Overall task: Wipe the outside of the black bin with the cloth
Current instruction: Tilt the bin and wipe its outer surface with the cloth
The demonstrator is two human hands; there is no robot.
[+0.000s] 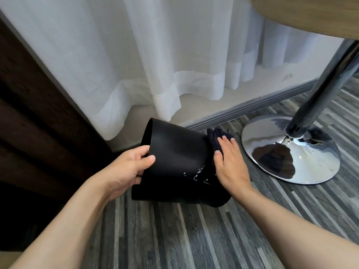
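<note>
The black bin [175,152] lies tipped on its side on the floor, its open mouth facing left. My left hand [126,167] grips the rim at the mouth, thumb on the outside wall. A dark bunched cloth [215,137] sits against the bin's bottom end on the right. My right hand [229,162] lies flat on that cloth, pressing it to the bin. White splash marks [200,174] show on the bin's wall near my right hand.
A chrome table base [272,144] and its slanted pole [328,80] stand just right of the bin. White sheer curtains [155,55] hang behind. Dark wooden furniture [38,123] flanks the left. Grey striped floor [184,230] spreads in front.
</note>
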